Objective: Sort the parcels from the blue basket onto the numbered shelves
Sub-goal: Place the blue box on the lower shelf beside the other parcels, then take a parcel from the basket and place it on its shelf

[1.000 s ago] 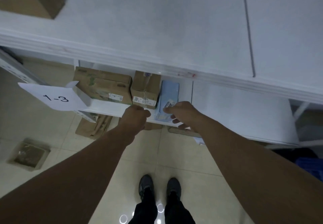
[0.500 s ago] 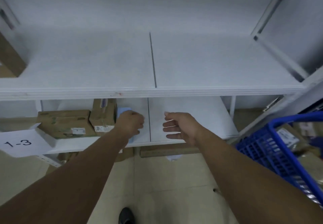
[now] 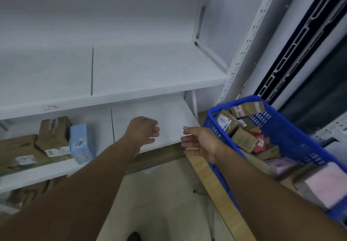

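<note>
2 bare hands in view, neither holding anything.

Left hand (image 3: pixel 142 133): fingers loosely curled toward the palm, poised over the near edge of the lower shelf (image 3: pixel 165 118), right of its panel seam.

Right hand (image 3: pixel 200 143): fingers relaxed and slightly bent, narrow gaps between them, pointing left. It hangs just beside the left wall of the blue basket (image 3: pixel 300 139), apart from the left hand.

1 blue basket, plastic mesh, at right. A pale wooden ledge (image 3: pixel 216 184) runs along its near left side. Contents, heaped together:
- a labelled brown carton (image 3: pixel 225 123) in the far left corner
- a second brown carton (image 3: pixel 247 108) against the far wall
- a red packet (image 3: pixel 260 141) in the middle
- a purple packet (image 3: pixel 281 165) nearer
- a pink parcel (image 3: pixel 326 182) at the near end

3 parcels on the left part of the lower shelf:
- a light blue parcel (image 3: pixel 79 143), standing on edge with a label facing out
- a brown box (image 3: pixel 54 135) touching its left side
- a larger flat carton (image 3: pixel 16 152), leftmost, against that box

1 upper shelf (image 3: pixel 150 71), white, made of 2 panels meeting at a dark seam.

1 perforated white upright post (image 3: pixel 242 49) at the shelving's right end.

Beige tiled floor (image 3: pixel 159 203) below, with 1 dark shoe tip (image 3: pixel 134 237) at the bottom edge.
</note>
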